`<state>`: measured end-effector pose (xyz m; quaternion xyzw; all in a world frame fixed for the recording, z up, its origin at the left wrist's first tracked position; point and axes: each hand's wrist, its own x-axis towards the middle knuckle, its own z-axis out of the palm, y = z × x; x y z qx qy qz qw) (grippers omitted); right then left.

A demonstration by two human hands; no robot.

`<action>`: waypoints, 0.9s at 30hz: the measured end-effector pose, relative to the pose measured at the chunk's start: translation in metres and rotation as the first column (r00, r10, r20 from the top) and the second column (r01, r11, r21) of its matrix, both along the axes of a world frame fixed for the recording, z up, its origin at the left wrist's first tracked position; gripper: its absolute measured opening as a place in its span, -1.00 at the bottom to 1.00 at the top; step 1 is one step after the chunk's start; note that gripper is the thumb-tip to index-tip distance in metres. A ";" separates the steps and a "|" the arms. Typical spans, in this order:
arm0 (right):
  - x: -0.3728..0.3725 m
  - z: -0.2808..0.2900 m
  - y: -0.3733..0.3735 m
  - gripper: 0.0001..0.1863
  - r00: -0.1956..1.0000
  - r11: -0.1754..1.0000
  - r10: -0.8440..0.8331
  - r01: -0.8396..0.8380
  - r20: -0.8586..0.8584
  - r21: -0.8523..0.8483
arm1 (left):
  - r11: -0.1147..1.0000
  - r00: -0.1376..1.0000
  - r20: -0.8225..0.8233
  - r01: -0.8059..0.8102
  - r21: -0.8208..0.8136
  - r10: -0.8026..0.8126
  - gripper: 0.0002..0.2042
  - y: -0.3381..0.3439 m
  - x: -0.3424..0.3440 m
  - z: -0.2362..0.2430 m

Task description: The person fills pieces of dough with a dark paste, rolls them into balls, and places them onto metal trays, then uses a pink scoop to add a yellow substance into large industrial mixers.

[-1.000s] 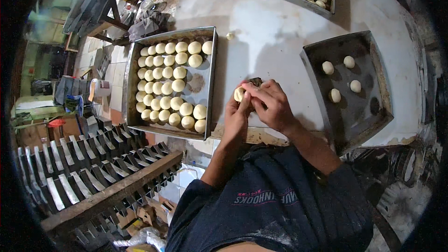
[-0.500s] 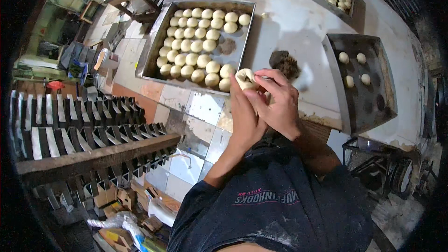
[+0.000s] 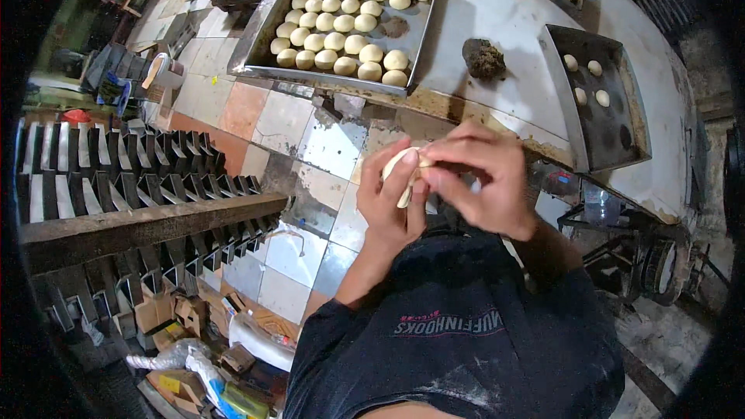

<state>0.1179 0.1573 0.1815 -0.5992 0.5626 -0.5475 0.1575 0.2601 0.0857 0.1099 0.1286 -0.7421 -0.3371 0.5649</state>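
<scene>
Dough [image 3: 393, 161], grasped in my left hand [image 3: 392, 198] and pinched by my right hand [image 3: 487, 178], appears half-worked; I judge four balls [image 3: 603, 98] (right tray [image 3: 606, 138]) done, those in left tray [image 3: 320, 81] remaining.

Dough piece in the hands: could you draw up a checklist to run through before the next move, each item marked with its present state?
1. Dough piece secured by the left hand: ok, between thumb and fingers.
2. Right hand has a firm grip on it: cannot tell; its fingertips are at the dough, but blurred.
3. Dough fully closed: cannot tell, fingers cover much of it.
4. Dough above the table: not ok, held short of its near edge.
5. Four dough balls in the right-hand tray spaced apart: ok.
</scene>
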 end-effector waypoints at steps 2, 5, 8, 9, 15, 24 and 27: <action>0.015 0.015 0.006 -0.71 0.998 0.998 -0.058 0.058 -0.007 0.027 | 0.972 0.909 0.344 -0.211 -0.102 0.233 -0.48 0.007 0.003 0.012; 0.003 0.007 0.009 -0.70 0.980 0.991 -0.136 0.132 -0.147 -0.037 | 0.997 0.956 0.283 -0.066 -0.050 0.078 -0.32 -0.002 -0.011 0.027; -0.028 0.009 0.011 -0.70 0.972 0.985 -0.158 0.143 -0.174 -0.099 | 0.852 0.964 -0.064 0.258 0.456 -0.258 -0.34 0.000 -0.037 0.010; -0.041 0.013 0.014 -0.70 0.975 0.987 -0.147 0.133 -0.166 -0.093 | 0.598 0.837 -0.328 0.544 0.589 -0.438 -0.29 -0.002 -0.046 0.008; -0.112 0.004 0.037 -0.69 0.963 0.981 -0.169 0.143 0.208 0.134 | 0.721 0.813 -0.265 0.583 0.375 -0.519 -0.59 -0.002 -0.139 0.016; -0.252 -0.024 0.078 -0.78 0.931 0.878 -0.365 0.343 -0.001 -0.334 | 0.539 0.675 -0.331 0.731 0.417 -0.660 0.07 0.021 -0.330 0.024; -0.291 -0.033 0.097 -0.82 0.905 0.907 -0.353 0.393 0.236 -0.151 | 0.515 0.524 -0.127 0.851 0.102 -0.842 -0.47 0.020 -0.408 0.023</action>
